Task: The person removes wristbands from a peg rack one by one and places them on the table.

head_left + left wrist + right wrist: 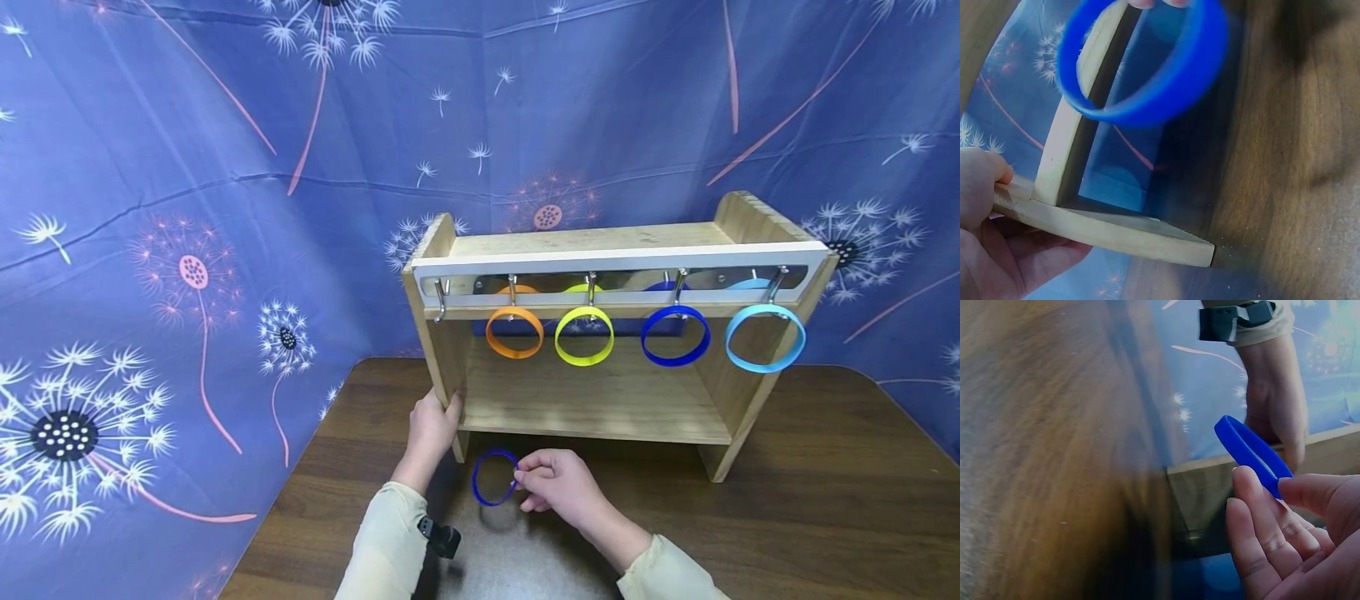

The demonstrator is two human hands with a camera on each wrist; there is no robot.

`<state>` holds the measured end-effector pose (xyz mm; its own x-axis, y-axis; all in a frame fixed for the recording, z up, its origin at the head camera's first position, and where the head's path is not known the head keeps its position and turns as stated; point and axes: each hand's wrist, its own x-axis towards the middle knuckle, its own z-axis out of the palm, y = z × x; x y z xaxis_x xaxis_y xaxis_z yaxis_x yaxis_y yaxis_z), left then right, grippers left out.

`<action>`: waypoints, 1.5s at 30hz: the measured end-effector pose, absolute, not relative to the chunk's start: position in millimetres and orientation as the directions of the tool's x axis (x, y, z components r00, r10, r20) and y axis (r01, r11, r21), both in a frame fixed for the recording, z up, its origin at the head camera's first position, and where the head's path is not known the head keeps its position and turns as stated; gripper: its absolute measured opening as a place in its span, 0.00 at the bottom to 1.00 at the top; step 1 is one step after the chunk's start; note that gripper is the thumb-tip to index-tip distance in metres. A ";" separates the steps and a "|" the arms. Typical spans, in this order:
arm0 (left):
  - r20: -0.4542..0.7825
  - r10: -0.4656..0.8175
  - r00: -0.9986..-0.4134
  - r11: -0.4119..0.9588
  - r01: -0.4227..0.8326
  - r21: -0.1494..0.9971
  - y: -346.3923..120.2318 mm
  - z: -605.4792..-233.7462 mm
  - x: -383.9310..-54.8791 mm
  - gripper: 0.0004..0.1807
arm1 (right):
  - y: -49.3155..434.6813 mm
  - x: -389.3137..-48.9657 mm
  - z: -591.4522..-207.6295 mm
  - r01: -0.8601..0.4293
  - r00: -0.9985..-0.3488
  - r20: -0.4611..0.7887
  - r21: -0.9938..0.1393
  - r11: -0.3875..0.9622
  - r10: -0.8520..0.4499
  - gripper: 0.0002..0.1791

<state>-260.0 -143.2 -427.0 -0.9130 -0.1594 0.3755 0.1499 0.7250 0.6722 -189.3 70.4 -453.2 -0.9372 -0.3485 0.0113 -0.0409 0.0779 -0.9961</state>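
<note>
My right hand [562, 486] pinches a dark blue silicone wristband [476, 488] by its right edge, thumb against fingertips. The band is held upright over the table, in front of the rack's left leg. In the right wrist view the pinched blue wristband [1250, 450] leans at a slant. My left hand [433, 429] grips the left side panel [1116, 234] of a wooden rack [592, 400], the thumb on one face and the fingers behind. Four hooks line the rack's front rail; the leftmost hook [440, 302] is bare.
From the other hooks hang an orange wristband [491, 337], a yellow wristband [560, 343], a dark blue wristband [647, 340] and a light blue wristband [731, 346]. The rack stands on a brown wooden table [847, 467]. A blue dandelion-print cloth [225, 125] covers the wall behind.
</note>
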 end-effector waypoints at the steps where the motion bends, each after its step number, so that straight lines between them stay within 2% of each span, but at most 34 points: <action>1: 0.375 -0.160 -0.913 0.725 0.149 0.672 -143.4 -426.9 -260.0 0.11 | 69.4 -189.3 -455.3 -0.039 -0.935 0.008 -0.996 0.081 -0.355 0.12; 12: 0.392 -0.157 -0.906 0.731 0.161 0.664 -144.5 -427.8 -260.7 0.11 | 56.0 -188.5 -471.0 -0.040 -0.931 -0.012 -0.990 0.133 -0.364 0.08; 27: 0.375 -0.168 -0.911 0.723 0.145 0.676 -142.5 -427.3 -260.1 0.11 | 47.5 -186.4 -482.0 -0.090 -0.936 -0.013 -0.957 0.274 -0.352 0.02; 45: 0.400 -0.161 -0.902 0.725 0.167 0.668 -143.5 -428.9 -261.2 0.11 | 47.7 -185.4 -486.7 -0.157 -0.944 0.007 -0.889 0.429 -0.329 0.04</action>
<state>-261.2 -143.5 -428.9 -0.9020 -0.1614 0.4004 0.1668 0.7252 0.6680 -185.4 47.7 -486.7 -0.9442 -0.3293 0.0072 -0.1565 0.4294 -0.8895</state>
